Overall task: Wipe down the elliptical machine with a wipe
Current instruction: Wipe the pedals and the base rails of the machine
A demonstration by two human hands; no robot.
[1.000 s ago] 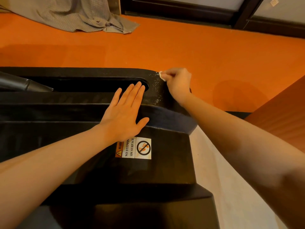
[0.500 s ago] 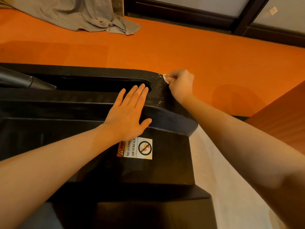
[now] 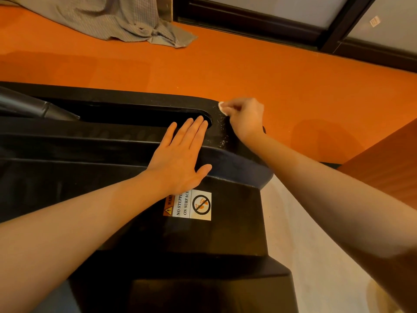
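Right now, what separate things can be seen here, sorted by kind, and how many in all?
Hands: 2, left hand and right hand
Wipes: 1, wipe
Machines: 1, elliptical machine
Warning stickers: 1, sticker
Cloths: 1, grey cloth
Total: 6

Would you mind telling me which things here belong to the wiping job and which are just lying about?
Part of the job:
wipe, pinched in the right hand
black elliptical machine, with the left hand flat on it
white specks on its corner

Lying about:
grey cloth on the orange floor
warning sticker
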